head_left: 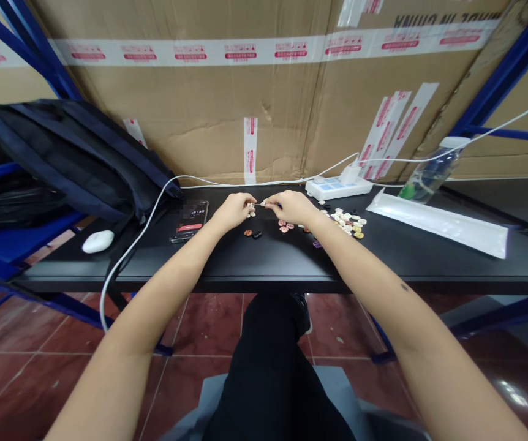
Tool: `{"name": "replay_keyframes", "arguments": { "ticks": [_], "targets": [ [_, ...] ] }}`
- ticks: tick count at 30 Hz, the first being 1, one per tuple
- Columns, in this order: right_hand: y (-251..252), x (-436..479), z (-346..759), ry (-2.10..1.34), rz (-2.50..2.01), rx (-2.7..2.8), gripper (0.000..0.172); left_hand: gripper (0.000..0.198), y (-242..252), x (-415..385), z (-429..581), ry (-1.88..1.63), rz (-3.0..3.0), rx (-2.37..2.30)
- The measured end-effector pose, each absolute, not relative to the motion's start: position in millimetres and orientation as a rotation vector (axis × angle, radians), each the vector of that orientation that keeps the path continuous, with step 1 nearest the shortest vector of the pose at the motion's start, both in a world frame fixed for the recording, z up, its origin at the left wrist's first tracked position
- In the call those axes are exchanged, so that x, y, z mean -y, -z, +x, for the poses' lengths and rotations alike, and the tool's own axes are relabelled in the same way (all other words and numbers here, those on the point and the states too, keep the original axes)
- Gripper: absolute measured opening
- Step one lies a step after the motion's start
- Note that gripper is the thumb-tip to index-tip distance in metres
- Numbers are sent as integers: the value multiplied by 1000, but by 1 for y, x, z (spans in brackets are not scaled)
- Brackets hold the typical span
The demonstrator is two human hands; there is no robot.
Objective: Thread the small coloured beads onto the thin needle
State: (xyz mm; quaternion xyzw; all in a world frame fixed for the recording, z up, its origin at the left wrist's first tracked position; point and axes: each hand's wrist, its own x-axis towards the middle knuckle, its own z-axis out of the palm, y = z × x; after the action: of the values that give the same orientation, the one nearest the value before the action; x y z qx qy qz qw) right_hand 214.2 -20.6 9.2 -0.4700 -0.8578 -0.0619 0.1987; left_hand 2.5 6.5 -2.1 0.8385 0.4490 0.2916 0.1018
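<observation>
My left hand [235, 209] and my right hand [291, 206] are close together above the black table, both pinching with thumb and fingers. A thin strand [258, 204] runs between their fingertips; whether it is thread or wire I cannot tell. Small white button-like pieces [252, 214] show at the left fingertips, and another pale piece is by the right ones. Below the hands lie an orange button [248, 233] and a black button [257, 234]. Pink buttons [285, 226] sit just under my right hand. A pile of white and yellow buttons [346, 222] is partly hidden behind my right forearm.
On the left are a phone [193, 219], a white case [98, 242] and a dark backpack [80, 159]. A white cable [149, 214] crosses the table to a power strip [340, 187]. A white packet [438, 223] and a bottle [433, 171] lie right. Cardboard [190, 122] stands behind.
</observation>
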Motion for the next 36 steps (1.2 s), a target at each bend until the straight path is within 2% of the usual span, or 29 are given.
{"name": "replay_keyframes", "arguments": {
  "ticks": [5, 10, 15, 26, 29, 36],
  "targets": [
    [-14, 28, 212, 534, -1281, 2511, 37, 22, -2, -3, 3, -874, 2478, -1369],
    [-18, 31, 213, 694, -1261, 2600, 41, 22, -4, -1, 3, -878, 2493, -1378],
    [-17, 30, 212, 606, -1265, 2546, 37, 25, -4, -1, 4, -879, 2492, -1370],
    [-8, 15, 215, 20, -1306, 2364, 29, 24, -3, -2, 2, -868, 2517, -1369],
    [-8, 16, 215, 53, -1336, 2365, 29, 24, -3, -1, 3, -850, 2511, -1381],
    [-13, 25, 211, 424, -1411, 2397, 34, 24, -6, -1, 4, -875, 2450, -1496]
  ]
}}
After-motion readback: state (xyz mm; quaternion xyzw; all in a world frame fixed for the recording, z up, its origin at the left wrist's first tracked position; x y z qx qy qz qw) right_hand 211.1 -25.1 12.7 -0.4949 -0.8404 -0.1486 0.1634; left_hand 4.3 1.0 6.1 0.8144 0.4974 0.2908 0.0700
